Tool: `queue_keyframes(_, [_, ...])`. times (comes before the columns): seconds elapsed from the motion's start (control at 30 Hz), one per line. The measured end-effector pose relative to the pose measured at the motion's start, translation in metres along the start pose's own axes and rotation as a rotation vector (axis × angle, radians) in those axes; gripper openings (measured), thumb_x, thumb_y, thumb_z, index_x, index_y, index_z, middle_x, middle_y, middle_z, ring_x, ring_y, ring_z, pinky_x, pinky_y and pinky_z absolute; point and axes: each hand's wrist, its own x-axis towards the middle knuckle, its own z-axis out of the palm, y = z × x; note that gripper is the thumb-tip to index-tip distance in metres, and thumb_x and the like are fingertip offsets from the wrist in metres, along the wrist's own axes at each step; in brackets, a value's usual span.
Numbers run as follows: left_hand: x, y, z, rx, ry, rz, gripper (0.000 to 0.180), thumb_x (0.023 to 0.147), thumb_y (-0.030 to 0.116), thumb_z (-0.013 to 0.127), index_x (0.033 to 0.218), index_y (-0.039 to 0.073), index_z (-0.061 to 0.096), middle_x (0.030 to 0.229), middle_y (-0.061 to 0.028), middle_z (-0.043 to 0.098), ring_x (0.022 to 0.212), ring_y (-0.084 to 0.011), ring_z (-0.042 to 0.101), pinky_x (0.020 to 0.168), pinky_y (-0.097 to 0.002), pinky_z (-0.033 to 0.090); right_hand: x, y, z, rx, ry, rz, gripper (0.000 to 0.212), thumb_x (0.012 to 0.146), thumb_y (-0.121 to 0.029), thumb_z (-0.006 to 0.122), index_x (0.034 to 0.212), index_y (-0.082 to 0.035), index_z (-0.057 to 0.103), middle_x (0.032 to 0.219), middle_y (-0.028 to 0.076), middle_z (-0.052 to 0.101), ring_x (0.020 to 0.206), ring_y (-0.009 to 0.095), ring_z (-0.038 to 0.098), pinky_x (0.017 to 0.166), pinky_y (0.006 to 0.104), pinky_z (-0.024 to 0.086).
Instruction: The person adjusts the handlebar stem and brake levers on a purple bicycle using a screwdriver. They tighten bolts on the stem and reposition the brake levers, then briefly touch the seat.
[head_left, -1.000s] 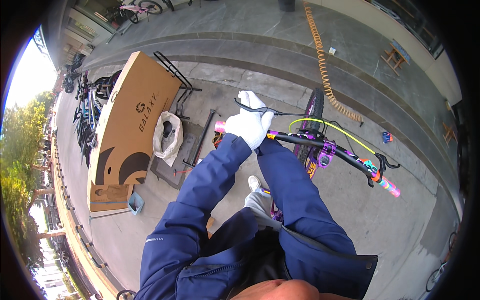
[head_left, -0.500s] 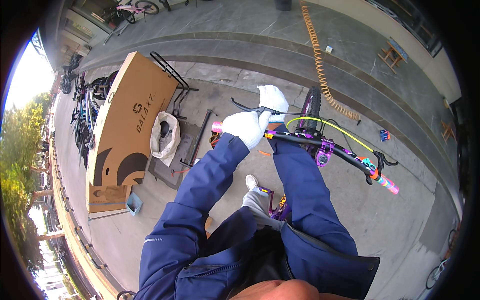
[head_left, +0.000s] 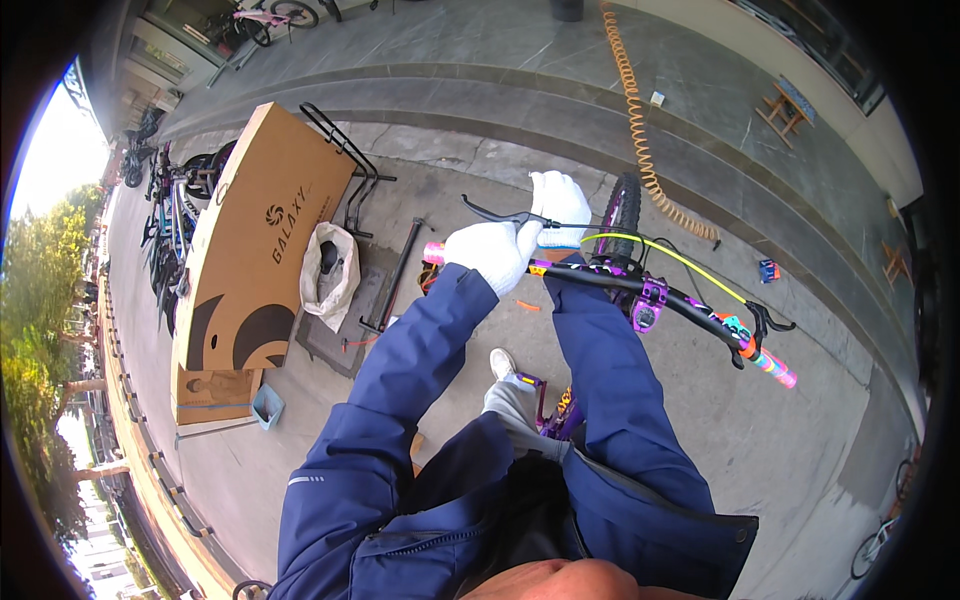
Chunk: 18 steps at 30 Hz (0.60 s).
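My left hand (head_left: 490,255), in a white knit glove, is closed round the base of a black brake lever (head_left: 490,213) at the left side of a bicycle handlebar (head_left: 590,276). Its thumb presses near where the black cable leaves the lever. My right hand (head_left: 562,205), gloved too, is beyond the bar with its fingers curled; what they hold, if anything, is hidden. The black brake cable (head_left: 595,227) crosses in front of that hand. A yellow-green cable (head_left: 685,263) arcs to the right brake lever (head_left: 768,320). Below the bar shows the knobby front tire (head_left: 622,205).
A large cardboard box (head_left: 270,220) stands at left, beside a white sack (head_left: 330,275) and a black rack (head_left: 350,165). A floor pump (head_left: 400,270) lies near the bar's left end. An orange coiled hose (head_left: 640,130) hangs over the steps. A small blue-red box (head_left: 769,271) lies at right.
My right hand has shifted a little to the right, away from the lever and my left hand. The left hand keeps its hold; the handlebar has barely moved.
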Motion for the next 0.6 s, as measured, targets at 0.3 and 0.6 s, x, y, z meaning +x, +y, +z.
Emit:
queue_keyframes(0.3, [-0.0010, -0.0020, 0.0033, 0.066, 0.021, 0.033, 0.032, 0.114, 0.030, 0.052, 0.135, 0.013, 0.070, 0.093, -0.0135, 0.080, 0.080, -0.0367, 0.078, 0.067, -0.0512, 0.060, -0.0040, 0.0046, -0.0089, -0.031, 0.000, 0.043, 0.030, 0.102, -0.036, 0.078, 0.083, -0.014, 0.067, 0.079, 0.012, 0.069, 0.075, 0.036, 0.071, 0.066, 0.0494, 0.058])
queue_keyframes(0.6, [-0.0016, 0.0006, -0.0011, 0.057, -0.001, 0.024, 0.033, 0.115, 0.031, 0.051, 0.136, 0.014, 0.071, 0.095, -0.0139, 0.080, 0.083, -0.0369, 0.078, 0.068, -0.0522, 0.060, -0.0062, 0.0059, -0.0003, 0.012, 0.042, 0.054, 0.029, 0.101, -0.036, 0.078, 0.084, -0.015, 0.068, 0.078, 0.012, 0.069, 0.074, 0.036, 0.071, 0.065, 0.0493, 0.057])
